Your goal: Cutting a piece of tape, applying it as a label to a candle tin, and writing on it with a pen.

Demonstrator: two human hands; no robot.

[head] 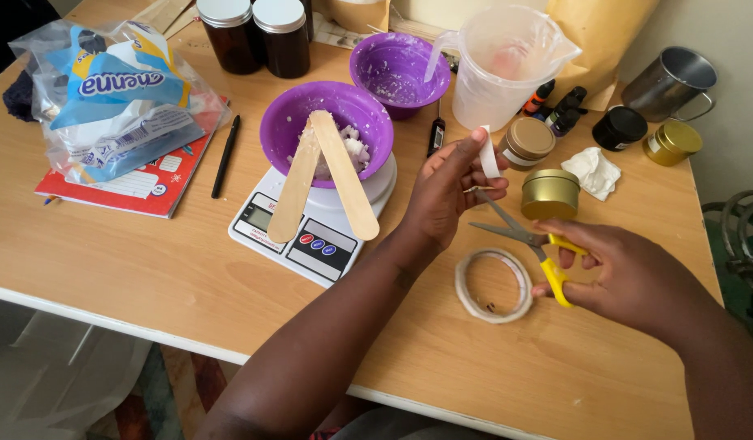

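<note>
**A:** From the head camera, what are the hands doing?

**B:** The left hand [445, 191] is pinching a short white strip of tape [489, 156] upright between thumb and fingertips, just above the gold tin [550, 192]. The right hand [629, 273] is gripping the yellow-handled scissors [529, 242], fingers through the loops, blades parted and pointing at the strip's lower end.

**A:** How would that cut go well?

**B:** I'd judge the strip should be kept taut and the blades squared across it, clear of the pinching fingertips. The tape roll [493, 285] is lying flat on the table [189, 281], between the two wrists.

**A:** And the count?

**B:** Two purple bowls: one [283, 126] sitting on the kitchen scale [311, 236], holding white chunks, with two wooden sticks [327, 175] leaning across it; the other [392, 69] behind. Two dark jars [258, 33], one clear jug [502, 65], one steel mug [669, 81], two gold tins, counting the farther one [673, 140], one black pen [226, 155].
</note>
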